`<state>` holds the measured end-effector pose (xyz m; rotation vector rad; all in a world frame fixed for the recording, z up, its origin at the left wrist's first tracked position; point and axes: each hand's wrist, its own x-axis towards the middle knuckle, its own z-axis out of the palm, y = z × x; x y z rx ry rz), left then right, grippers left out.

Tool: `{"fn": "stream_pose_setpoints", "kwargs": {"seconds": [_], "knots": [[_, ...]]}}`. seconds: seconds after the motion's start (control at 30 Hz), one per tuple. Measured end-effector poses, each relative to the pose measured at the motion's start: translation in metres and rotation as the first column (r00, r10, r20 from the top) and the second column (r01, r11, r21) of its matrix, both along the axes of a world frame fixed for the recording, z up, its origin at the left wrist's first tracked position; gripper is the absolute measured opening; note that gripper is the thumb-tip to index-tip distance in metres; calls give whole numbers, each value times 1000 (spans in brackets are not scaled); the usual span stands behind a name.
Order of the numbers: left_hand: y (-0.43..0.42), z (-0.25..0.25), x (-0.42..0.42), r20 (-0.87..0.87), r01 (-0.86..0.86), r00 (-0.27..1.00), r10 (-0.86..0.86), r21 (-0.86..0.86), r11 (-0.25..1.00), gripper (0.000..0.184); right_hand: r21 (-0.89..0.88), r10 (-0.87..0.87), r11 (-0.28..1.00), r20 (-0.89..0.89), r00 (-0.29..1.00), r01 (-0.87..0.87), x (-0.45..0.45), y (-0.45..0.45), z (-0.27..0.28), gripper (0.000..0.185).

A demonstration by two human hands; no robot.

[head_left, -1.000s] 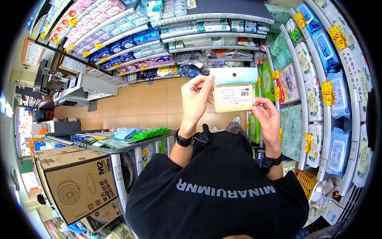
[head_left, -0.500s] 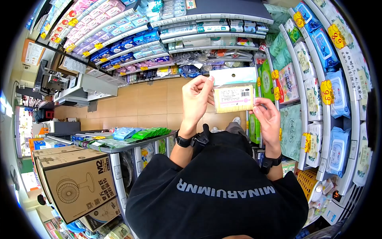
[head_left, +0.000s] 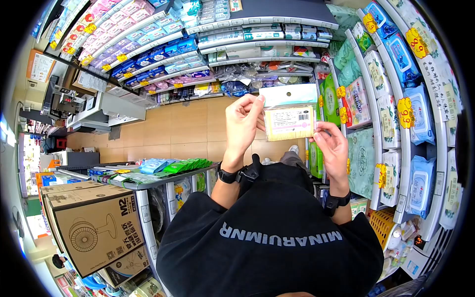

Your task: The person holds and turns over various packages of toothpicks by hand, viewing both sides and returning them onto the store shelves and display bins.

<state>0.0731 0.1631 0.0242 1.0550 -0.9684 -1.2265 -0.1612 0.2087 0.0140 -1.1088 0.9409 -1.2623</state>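
A flat clear packet (head_left: pixel 289 121) of thin pale sticks, with a white label, a barcode and a light blue header with a hole, is held up over the floor. My left hand (head_left: pixel 242 123) pinches its left edge near the header between thumb and fingers. At the packet's lower right corner, my right hand (head_left: pixel 332 146) grips the edge with thumb and fingertips. Black bands are on both wrists.
Stocked shelves (head_left: pixel 262 42) run across the far side. Wipes and tissue packs (head_left: pixel 420 185) fill the right shelves. At the left stand a fan carton (head_left: pixel 99 230) and a shelf top with green packets (head_left: pixel 188 165). Beyond is a counter (head_left: pixel 116 106).
The packet and both hands stay almost in place. At the far lower left, a dark-haired head shows more than before beside the carton.
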Motion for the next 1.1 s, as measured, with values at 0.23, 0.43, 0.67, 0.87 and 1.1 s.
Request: {"fn": "stream_pose_setpoints", "kwargs": {"seconds": [0.23, 0.43, 0.67, 0.87, 1.1], "knots": [[3, 4, -3, -21, -5, 1000, 6, 22, 1000, 25, 7, 1, 1000, 15, 1000, -1, 0, 2, -2, 24], [4, 5, -2, -5, -4, 1000, 4, 29, 1000, 26, 1, 0, 1000, 13, 1000, 0, 0, 2, -3, 25], [5, -2, -3, 10, 21, 1000, -22, 40, 999, 25, 10, -15, 1000, 17, 1000, 14, -2, 4, -7, 25], [8, -5, -6, 49, 86, 995, -86, 7, 996, 19, 24, -41, 999, 34, 999, 40, -4, 7, -7, 24], [14, -2, -9, 97, 222, 972, -213, -89, 971, 28, 39, -87, 996, 33, 996, 86, -7, 8, -12, 26]]}}
